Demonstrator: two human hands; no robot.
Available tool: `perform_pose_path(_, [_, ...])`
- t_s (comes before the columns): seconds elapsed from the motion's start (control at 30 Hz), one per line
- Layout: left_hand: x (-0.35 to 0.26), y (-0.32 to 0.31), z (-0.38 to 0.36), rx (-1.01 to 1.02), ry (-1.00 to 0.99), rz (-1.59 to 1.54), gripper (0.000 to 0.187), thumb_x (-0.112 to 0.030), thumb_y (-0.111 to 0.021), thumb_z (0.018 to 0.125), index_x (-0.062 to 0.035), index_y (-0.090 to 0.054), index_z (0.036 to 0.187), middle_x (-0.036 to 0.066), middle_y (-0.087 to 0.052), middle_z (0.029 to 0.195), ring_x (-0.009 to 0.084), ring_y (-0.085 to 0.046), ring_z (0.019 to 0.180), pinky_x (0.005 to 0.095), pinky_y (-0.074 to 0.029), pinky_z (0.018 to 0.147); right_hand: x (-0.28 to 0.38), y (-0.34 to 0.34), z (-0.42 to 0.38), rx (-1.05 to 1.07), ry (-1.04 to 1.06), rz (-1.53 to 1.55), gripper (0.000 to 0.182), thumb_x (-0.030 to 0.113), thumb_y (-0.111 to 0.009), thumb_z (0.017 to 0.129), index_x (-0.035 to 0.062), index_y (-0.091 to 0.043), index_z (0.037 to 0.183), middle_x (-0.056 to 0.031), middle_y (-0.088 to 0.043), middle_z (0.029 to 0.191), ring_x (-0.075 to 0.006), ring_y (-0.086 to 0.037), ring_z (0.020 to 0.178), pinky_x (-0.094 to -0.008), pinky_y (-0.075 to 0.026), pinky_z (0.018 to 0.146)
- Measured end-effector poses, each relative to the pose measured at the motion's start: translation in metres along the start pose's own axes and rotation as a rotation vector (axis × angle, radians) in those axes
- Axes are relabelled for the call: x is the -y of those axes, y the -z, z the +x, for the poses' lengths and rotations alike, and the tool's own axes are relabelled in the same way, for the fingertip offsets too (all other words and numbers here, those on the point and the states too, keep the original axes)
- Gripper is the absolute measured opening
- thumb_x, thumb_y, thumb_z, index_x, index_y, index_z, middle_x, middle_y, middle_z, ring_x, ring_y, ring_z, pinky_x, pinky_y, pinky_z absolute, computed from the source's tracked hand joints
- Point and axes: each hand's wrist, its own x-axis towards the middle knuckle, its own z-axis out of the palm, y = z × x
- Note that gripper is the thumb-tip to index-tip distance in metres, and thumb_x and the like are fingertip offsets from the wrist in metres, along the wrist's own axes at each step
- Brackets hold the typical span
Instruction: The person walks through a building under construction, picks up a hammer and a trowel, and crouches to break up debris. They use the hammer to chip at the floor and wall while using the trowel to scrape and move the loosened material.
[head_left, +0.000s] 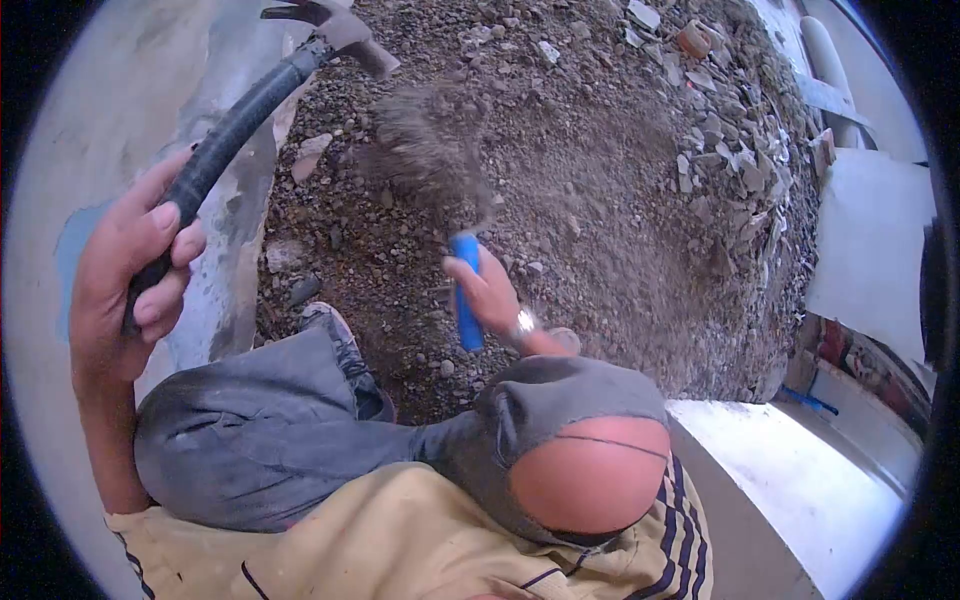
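My left hand [130,270] is wrapped round the dark handle of a claw hammer [240,120], raised at the left with its metal head uppermost. My right hand [488,290] grips the blue handle of what looks like a trowel [467,300], low over the rubble in front of my knees. Its blade points away from me and is smeared and soil-coloured, so its outline is hard to make out. Loose gravel and soil [590,200] lie around it.
Broken tile and stone pieces [735,150] are heaped along the right side. A pale wall or ledge [225,170] runs along the left. White panels [868,250] stand at the far right. My bent knees [590,475] and shoe [345,340] are close to the rubble.
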Motion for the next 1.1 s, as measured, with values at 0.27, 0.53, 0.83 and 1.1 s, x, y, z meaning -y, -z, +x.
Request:
perform_pose_path(0.27, [0.008, 0.010, 0.006, -0.002, 0.000, 0.110, 0.059, -0.028, -0.051, 0.097, 0.0034, -0.035, 0.144, 0.000, -0.051, 0.086, -0.0044, -0.035, 0.043, 0.0117, -0.030, 0.034, -0.062, 0.035, -0.068, -0.555, -0.334, 0.344, 0.032, 0.031, -0.062, 0.093, 0.0024, -0.049, 0.096, -0.0089, -0.061, 0.070, -0.0203, -0.062, 0.055, -0.0340, -0.052, 0.041])
perform_pose_path(0.53, [0.002, 0.000, 0.005, 0.002, -0.007, -0.099, 0.057, -0.024, -0.052, 0.097, -0.0005, -0.033, 0.146, 0.000, -0.050, 0.084, -0.0035, -0.035, 0.042, 0.0124, -0.032, 0.032, -0.017, -0.059, -0.019, 0.221, -0.132, 0.203, 0.034, 0.032, -0.066, 0.091, 0.0011, -0.053, 0.095, -0.0066, -0.059, 0.076, -0.0143, -0.060, 0.064, -0.0328, -0.050, 0.061])
perform_pose_path(0.83, [0.011, 0.022, -0.026, 0.016, -0.045, -0.060, 0.059, -0.024, -0.051, 0.096, 0.0018, -0.033, 0.145, -0.001, -0.051, 0.082, -0.0032, -0.036, 0.041, 0.0134, -0.029, 0.032, 0.113, 0.109, 0.071, 0.159, 0.160, -0.991, 0.040, 0.032, -0.063, 0.082, 0.0042, -0.057, 0.111, -0.0190, -0.066, 0.088, -0.0325, -0.066, 0.080, -0.0439, -0.051, 0.074])
perform_pose_path(1.1, [0.011, 0.014, -0.069, -0.165, 0.073, -0.139, 0.066, -0.030, -0.054, 0.093, 0.0007, -0.031, 0.147, -0.003, -0.046, 0.077, -0.0024, -0.034, 0.039, 0.0138, -0.028, 0.031, 0.110, 0.075, 0.167, 0.062, 0.382, -1.093, 0.050, 0.045, -0.059, 0.086, -0.0021, -0.060, 0.103, -0.0238, -0.065, 0.078, -0.0368, -0.067, 0.077, -0.0463, -0.051, 0.070])
